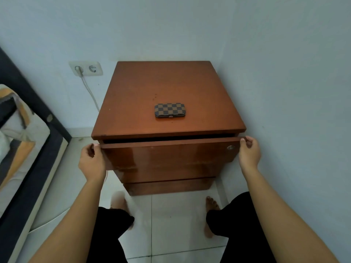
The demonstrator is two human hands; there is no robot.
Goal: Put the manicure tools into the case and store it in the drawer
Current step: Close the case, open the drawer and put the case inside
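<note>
Pale-walled corner, nightstand [171,88] bearing closed case [169,110], both hands gripping drawer [167,149]

We see the manicure case [169,109] lying flat and closed on top of the wooden nightstand [144,88], a little toward its front edge and near the middle. It is a small rounded rectangle in a brown and dark checkered pattern, its clasp facing us. Below it, the top drawer [167,154] is pulled out slightly, a dark gap showing above its front panel.
</note>
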